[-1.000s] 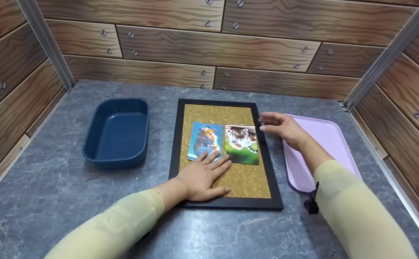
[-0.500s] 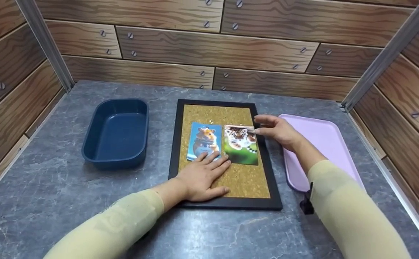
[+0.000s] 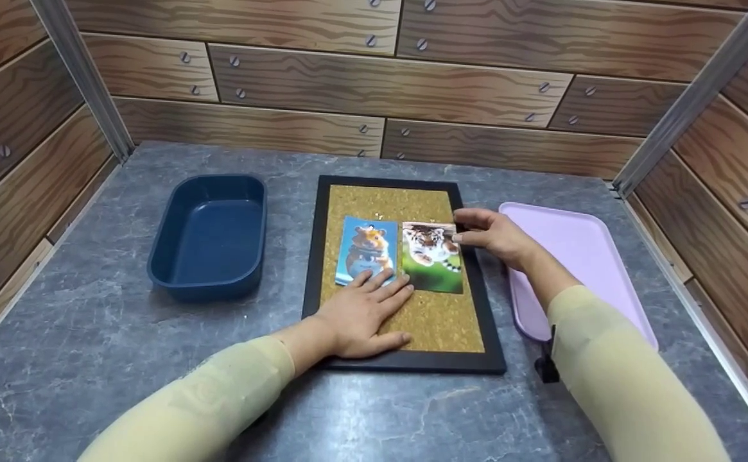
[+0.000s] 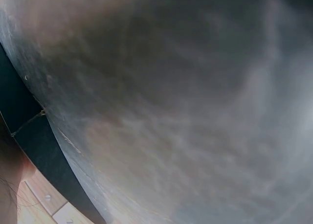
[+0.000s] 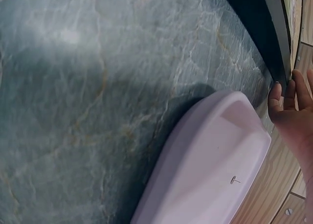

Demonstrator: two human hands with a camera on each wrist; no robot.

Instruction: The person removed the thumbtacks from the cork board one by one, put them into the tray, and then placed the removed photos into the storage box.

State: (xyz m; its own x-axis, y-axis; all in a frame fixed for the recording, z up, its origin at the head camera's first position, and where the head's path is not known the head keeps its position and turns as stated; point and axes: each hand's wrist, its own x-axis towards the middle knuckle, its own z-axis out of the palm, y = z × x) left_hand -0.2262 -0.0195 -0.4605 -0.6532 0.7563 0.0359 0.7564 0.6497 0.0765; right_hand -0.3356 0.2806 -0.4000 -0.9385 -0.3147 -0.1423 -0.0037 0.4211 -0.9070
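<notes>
A black-framed cork board lies on the table in the head view, bearing a hamster picture and a tiger picture side by side. My left hand rests flat and spread on the lower left of the board, its fingertips over the bottom of the hamster picture. At the board's right side, my right hand has its thumb and fingers at the upper right corner of the tiger picture, over the black frame. The right wrist view shows those fingers against the frame's edge.
A deep blue bin stands left of the board. On the right lies a shallow lilac tray, partly under my right arm, with a small metal pin in it. Wood-patterned walls enclose the table. The left wrist view is mostly blurred.
My right hand has moved a little left and down, bringing its fingertips from the frame's outer edge to the tiger picture's corner. The left hand has stayed on the board.
</notes>
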